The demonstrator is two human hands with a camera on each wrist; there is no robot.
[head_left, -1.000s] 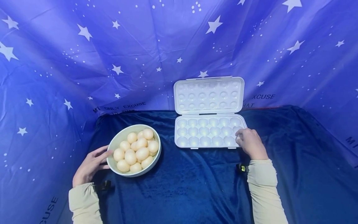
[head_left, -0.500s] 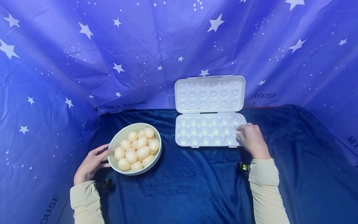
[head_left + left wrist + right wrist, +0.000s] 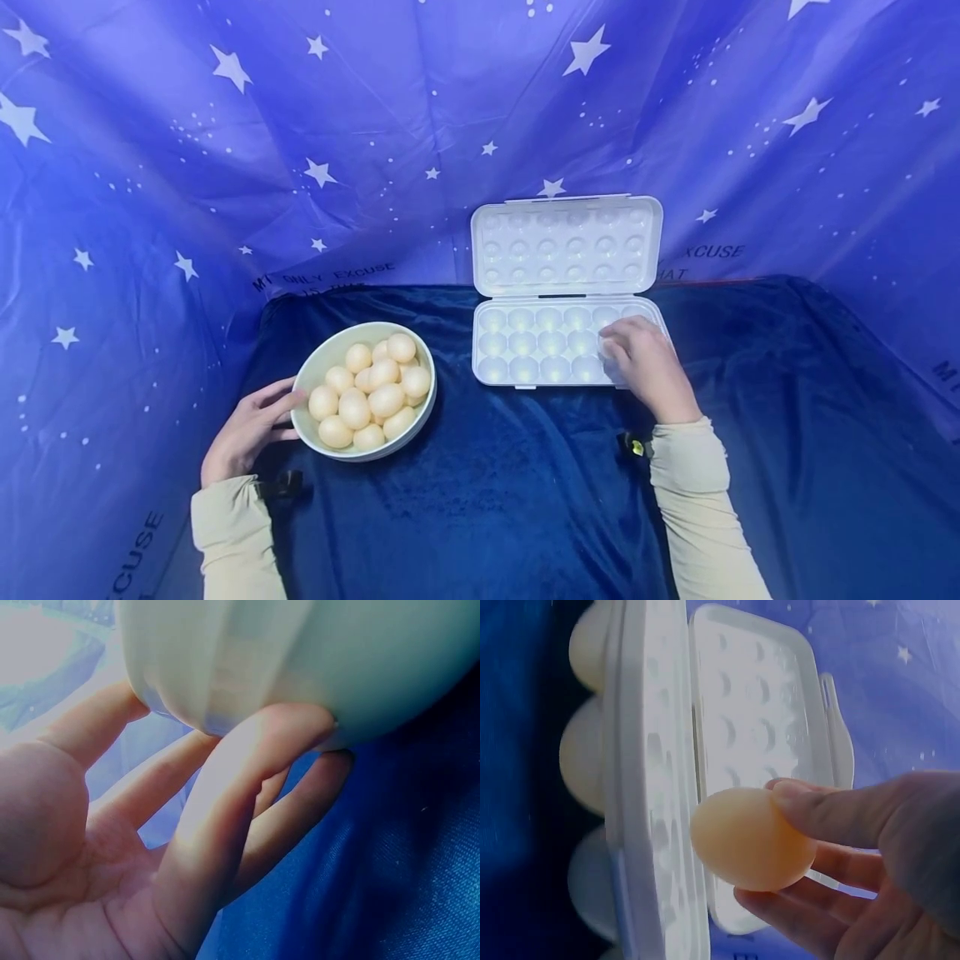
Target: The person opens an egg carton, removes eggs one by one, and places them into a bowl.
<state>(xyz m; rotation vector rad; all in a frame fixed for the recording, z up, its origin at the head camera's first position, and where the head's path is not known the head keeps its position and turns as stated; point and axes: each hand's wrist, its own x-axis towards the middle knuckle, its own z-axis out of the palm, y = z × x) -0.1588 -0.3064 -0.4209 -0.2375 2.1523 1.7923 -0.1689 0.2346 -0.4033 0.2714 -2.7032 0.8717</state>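
Note:
My left hand [image 3: 243,433] steadies the pale green bowl [image 3: 300,358] from its left side; in the left wrist view the bowl's ribbed outer wall [image 3: 292,660] rests against the fingers [image 3: 262,750]. Pale, cream-coloured eggs [image 3: 354,408] fill the bowl. Over the right part of the white egg box [image 3: 525,385] is my right hand [image 3: 648,367]. As the right wrist view shows, its thumb and fingers pinch an egg [image 3: 746,840] above the cups, close to them. From the head view this egg is mostly hidden behind the hand.
The box's dimpled lid [image 3: 566,248] stands raised at the back. A dark blue cloth [image 3: 480,500] covers the table. Behind and at the sides hangs a blue curtain [image 3: 420,100] printed with stars.
My right hand has moved left along the egg box from its right end. My left hand keeps its place at the bowl. The head view has shifted slightly.

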